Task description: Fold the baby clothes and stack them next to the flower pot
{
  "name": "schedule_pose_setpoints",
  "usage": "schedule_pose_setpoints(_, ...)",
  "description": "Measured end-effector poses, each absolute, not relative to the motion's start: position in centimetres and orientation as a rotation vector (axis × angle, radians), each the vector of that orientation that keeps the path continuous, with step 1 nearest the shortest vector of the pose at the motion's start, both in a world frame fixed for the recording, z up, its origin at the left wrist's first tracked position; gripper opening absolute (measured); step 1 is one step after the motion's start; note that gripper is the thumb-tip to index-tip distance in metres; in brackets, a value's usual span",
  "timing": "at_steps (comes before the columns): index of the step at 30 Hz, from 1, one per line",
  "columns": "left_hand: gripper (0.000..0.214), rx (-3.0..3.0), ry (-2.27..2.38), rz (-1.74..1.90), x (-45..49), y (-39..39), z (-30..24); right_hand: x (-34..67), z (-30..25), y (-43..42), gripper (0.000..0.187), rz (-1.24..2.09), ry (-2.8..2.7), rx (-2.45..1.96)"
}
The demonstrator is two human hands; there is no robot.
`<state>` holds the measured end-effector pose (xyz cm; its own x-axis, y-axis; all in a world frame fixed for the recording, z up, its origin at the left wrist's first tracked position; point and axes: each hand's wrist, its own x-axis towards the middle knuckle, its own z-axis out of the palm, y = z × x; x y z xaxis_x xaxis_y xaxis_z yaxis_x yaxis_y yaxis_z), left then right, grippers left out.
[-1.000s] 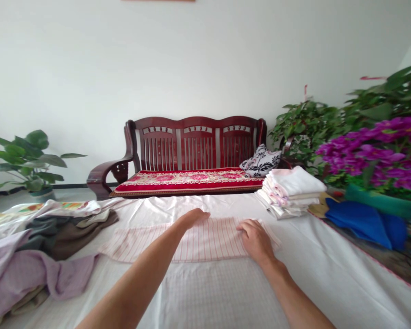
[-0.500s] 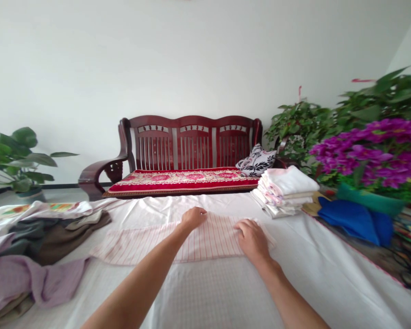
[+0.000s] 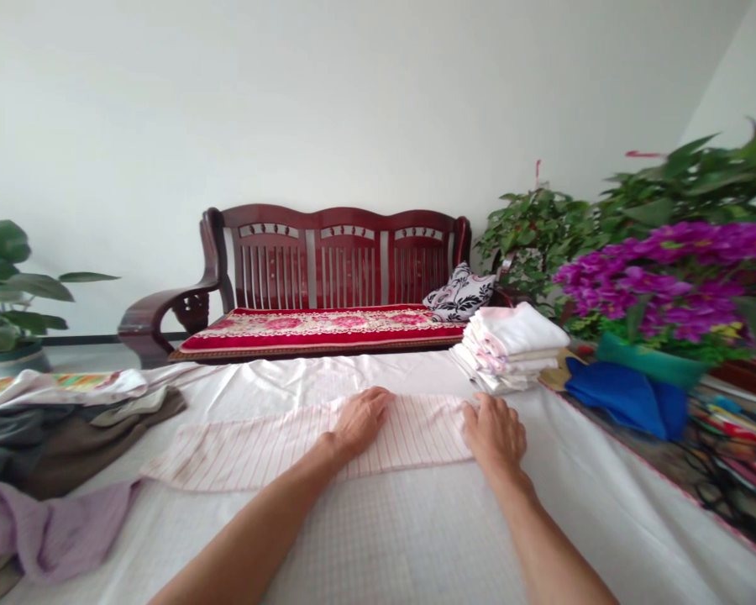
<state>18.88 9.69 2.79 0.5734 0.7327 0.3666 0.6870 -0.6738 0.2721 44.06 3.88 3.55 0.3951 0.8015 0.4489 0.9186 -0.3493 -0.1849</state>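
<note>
A white garment with thin pink stripes (image 3: 239, 449) lies as a long flat band across the white cloth in front of me. My left hand (image 3: 362, 420) rests palm down on it, right of its middle, with the fingers stretched toward the far edge. At the garment's right end is my right hand (image 3: 497, 433), its thumb on the near-left side and its fingers curled over the end. The fingertips of this hand are partly hidden. Beyond it stands a stack of folded white and pale pink clothes (image 3: 510, 344).
Rumpled clothes lie at the left, among them a lilac one (image 3: 69, 529) and a brown one (image 3: 81, 449). At the right edge are a blue cloth (image 3: 627, 395), purple flowers (image 3: 674, 269) and dark cables. A red-covered wooden bench (image 3: 328, 323) stands behind the white cloth (image 3: 403, 538).
My left hand has come down from pinching the far edge onto the striped garment. My right hand has moved right to its end, fingers now curled. The view has turned slightly right.
</note>
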Motion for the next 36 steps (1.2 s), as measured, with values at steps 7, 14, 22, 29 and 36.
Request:
schedule_pose_setpoints(7, 0.051, 2.85, 1.017, 0.491, 18.8, 9.5, 2.1, 44.3, 3.8, 4.0, 0.04, -0.231, -1.605, -2.32)
schedule_pose_setpoints(14, 0.068, 2.916, 1.02, 0.368, 18.2, 9.9, 1.2, 46.3, 3.6, 4.0, 0.042, -0.054, -1.567, -2.373)
schedule_pose_setpoints(22, 0.069, 2.951, 1.039, 0.379, 18.3, 9.5, 1.1, 41.2, 4.1, 4.3, 0.044, -0.457, -1.994, -1.783)
schedule_pose_setpoints(29, 0.066, 2.959, 1.073, 0.412, 18.3, 9.5, 0.8, 41.4, 0.8, 5.0, 0.055, -0.286, -2.172, -1.946)
schedule_pose_setpoints(36, 0.063, 2.981, 1.106, 0.555, 16.0, 7.9, 0.2, 42.3, 0.5, 5.4, 0.061, -0.366, -2.207, -2.044)
